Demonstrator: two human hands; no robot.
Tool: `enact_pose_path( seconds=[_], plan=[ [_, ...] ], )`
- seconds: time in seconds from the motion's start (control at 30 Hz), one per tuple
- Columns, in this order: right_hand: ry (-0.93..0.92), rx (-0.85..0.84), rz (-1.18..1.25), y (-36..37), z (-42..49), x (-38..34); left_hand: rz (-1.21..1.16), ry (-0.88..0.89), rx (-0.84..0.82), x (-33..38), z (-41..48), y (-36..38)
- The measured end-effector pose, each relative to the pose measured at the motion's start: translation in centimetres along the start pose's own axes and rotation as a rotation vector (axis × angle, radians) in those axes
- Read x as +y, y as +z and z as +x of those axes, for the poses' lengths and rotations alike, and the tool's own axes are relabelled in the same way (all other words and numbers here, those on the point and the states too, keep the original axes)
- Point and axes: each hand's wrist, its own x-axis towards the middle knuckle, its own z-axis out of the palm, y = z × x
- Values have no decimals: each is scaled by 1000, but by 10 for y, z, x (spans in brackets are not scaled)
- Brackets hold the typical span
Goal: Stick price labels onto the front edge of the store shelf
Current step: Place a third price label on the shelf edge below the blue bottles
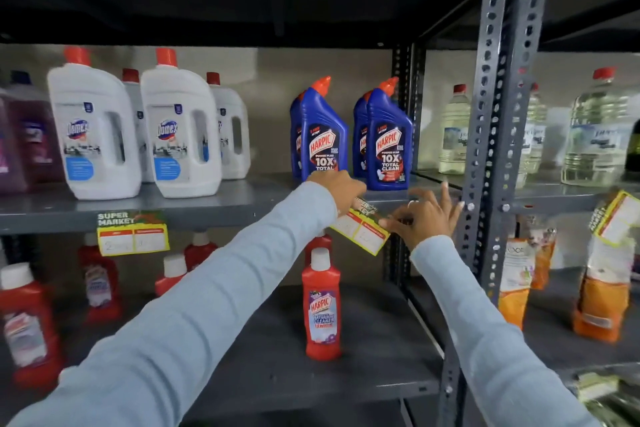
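Note:
A yellow and red price label [360,233] lies tilted against the front edge of the grey shelf [214,213], below the blue Harpic bottles [388,146]. My left hand [337,189] holds its upper left part at the shelf edge. The fingers of my right hand [427,215] pinch its right end. Another label [133,234] is stuck flat on the same edge further left, under the white Domex bottles [180,128]. A third label [616,215] hangs tilted on the shelf edge of the bay to the right.
A perforated grey upright post [485,156] stands just right of my right hand. Red Harpic bottles [321,305] stand on the lower shelf below the label. Clear bottles [453,132] and orange packs [516,284] fill the right bay.

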Motion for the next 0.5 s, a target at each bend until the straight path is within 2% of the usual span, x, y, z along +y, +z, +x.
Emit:
enact_pose_path(
  seconds=[0.07, 0.17, 0.2, 0.27, 0.37, 0.43, 0.5],
  plan=[
    [-58, -59, 101, -6, 5, 2, -66, -44, 61, 3, -5, 2],
    [-80, -109, 434, -12, 5, 12, -234, -102, 171, 1, -20, 13],
    [-105, -102, 448, -13, 5, 17, -317, -119, 193, -1, -26, 19],
    [-223, -118, 315, -9, 6, 24, -359, -124, 208, -2, -39, 36],
    [-373, -154, 87, 0, 9, 26, -264, -115, 235, 9, -46, 65],
    [-355, -139, 74, 1, 11, 25, -367, -153, 314, 13, -44, 71],
    [-283, -106, 140, -4, 18, 25, -574, -234, 363, 9, -40, 67]
  ],
)
